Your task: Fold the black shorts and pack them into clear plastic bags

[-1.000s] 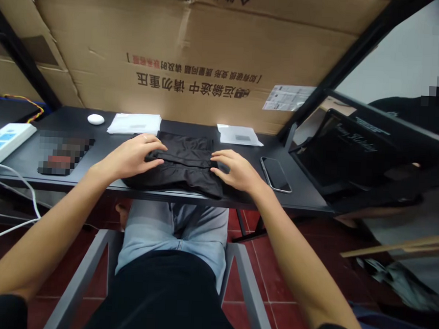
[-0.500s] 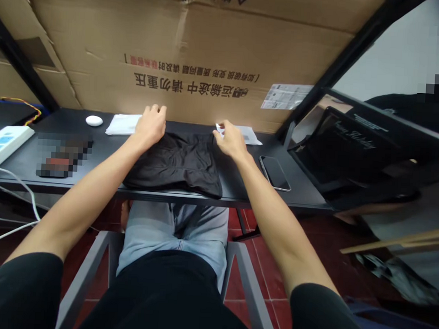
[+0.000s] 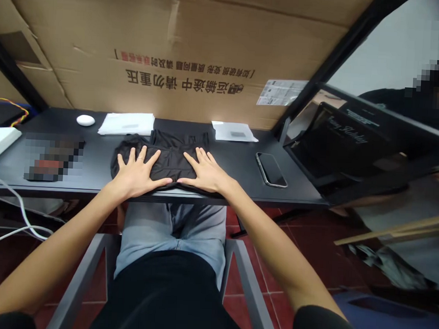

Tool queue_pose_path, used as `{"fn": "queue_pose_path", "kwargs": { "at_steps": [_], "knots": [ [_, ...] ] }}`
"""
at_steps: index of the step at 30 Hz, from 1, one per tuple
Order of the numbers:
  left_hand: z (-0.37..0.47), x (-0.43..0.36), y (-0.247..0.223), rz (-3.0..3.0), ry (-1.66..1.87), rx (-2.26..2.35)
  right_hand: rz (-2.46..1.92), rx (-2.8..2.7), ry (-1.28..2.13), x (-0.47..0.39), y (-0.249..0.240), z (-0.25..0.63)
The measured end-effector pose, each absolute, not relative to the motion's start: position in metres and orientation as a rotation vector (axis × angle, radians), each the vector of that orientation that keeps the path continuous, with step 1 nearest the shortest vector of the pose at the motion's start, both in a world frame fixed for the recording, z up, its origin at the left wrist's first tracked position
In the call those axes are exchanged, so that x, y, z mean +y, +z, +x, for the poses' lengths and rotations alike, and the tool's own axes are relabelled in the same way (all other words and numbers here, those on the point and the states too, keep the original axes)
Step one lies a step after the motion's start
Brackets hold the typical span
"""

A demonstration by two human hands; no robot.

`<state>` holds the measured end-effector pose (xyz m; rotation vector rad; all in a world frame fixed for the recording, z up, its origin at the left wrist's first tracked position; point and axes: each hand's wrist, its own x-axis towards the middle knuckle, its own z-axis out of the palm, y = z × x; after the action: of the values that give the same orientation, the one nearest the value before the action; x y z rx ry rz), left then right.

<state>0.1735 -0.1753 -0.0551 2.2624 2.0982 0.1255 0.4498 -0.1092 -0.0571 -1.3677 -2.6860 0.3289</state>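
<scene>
A piece of black cloth (image 3: 175,163) lies spread and slightly wrinkled on the dark table, reaching its front edge. My left hand (image 3: 136,172) rests flat on the cloth's left part, fingers spread and pointing away from me. On the right part lies my right hand (image 3: 206,173), also flat with its fingers apart. The two thumbs point toward each other near the table's front edge, almost touching. Behind the cloth are a stack of white packets (image 3: 128,124) to the left and a thin white packet (image 3: 234,132) to the right.
A phone (image 3: 271,170) lies on the table's right side. At the left are a white oval object (image 3: 85,120), a blurred-out dark item (image 3: 54,160) and a white power strip (image 3: 0,143) with cables. Cardboard (image 3: 196,45) stands behind the table. A person (image 3: 392,102) is at the far right.
Both hands have come down from the cloth's far side toward me and now lie flat on it with spread fingers. The cloth's left side has bunched outward, and both white packets are uncovered.
</scene>
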Motion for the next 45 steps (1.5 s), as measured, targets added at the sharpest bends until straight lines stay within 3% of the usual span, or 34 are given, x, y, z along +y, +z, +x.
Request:
{"fn": "queue_pose_path", "kwargs": {
  "at_steps": [5,11,14,22,39,45],
  "knots": [
    [0.170,-0.173,-0.052,2.260,0.171,2.082,-1.345,-2.683,0.356,-0.110,-0.058,0.451],
    [0.153,-0.151,-0.031,2.267,0.538,2.203,-1.199,-2.323,0.355,-0.071,-0.051,0.485],
    [0.139,-0.136,-0.032,2.278,0.494,2.233,-1.410,-2.147,0.028,-0.027,-0.042,0.523],
    [0.130,-0.125,-0.051,2.101,0.272,2.213,-2.215,-2.264,0.028,0.043,-0.039,0.576],
    [0.128,-0.136,-0.050,2.143,0.210,2.187,-1.919,-2.348,-0.456,0.019,-0.014,0.587],
    [0.136,-0.142,-0.039,2.200,0.477,2.285,-1.627,-2.236,-0.530,-0.016,0.016,0.543]
  ]
}}
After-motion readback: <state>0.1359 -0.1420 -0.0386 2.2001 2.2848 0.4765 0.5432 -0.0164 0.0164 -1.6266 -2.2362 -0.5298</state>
